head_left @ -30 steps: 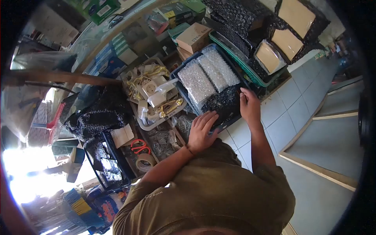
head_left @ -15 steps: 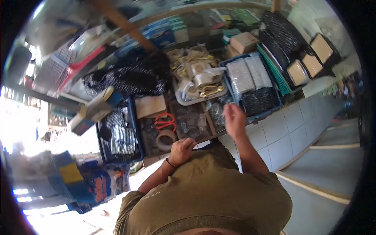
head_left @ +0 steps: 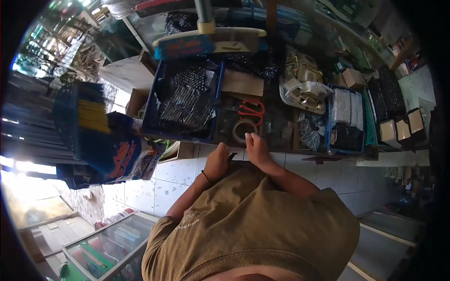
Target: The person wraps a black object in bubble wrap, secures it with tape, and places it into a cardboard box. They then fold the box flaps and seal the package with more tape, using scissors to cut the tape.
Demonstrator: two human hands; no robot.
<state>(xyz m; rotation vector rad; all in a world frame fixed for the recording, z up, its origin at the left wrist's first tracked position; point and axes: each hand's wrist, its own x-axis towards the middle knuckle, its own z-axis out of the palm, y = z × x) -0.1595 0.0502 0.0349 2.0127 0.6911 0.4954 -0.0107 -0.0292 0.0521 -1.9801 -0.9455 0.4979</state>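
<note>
My left hand (head_left: 217, 161) is curled at the front edge of the counter, and whether it holds anything is unclear. Just beside it, my right hand (head_left: 255, 149) lies flat on the counter edge, its fingertips touching a roll of brown tape (head_left: 243, 131). Red-handled scissors (head_left: 251, 110) lie just beyond the tape. To the left of the tape stands a blue crate (head_left: 152, 105) with black mesh packets in it.
A grey tray (head_left: 287, 96) holds switches and brass fittings. Right of it a blue crate (head_left: 329, 117) holds bubble-wrapped packs. A blue broom (head_left: 91, 117) leans at the left. A brush head (head_left: 206, 44) hangs above. A glass cabinet (head_left: 112, 243) stands on the tiled floor, lower left.
Both hands left the blue crate of bubble-wrapped packs and came to the counter's front edge by the tape roll. The view swung left, bringing the broom and cabinet in.
</note>
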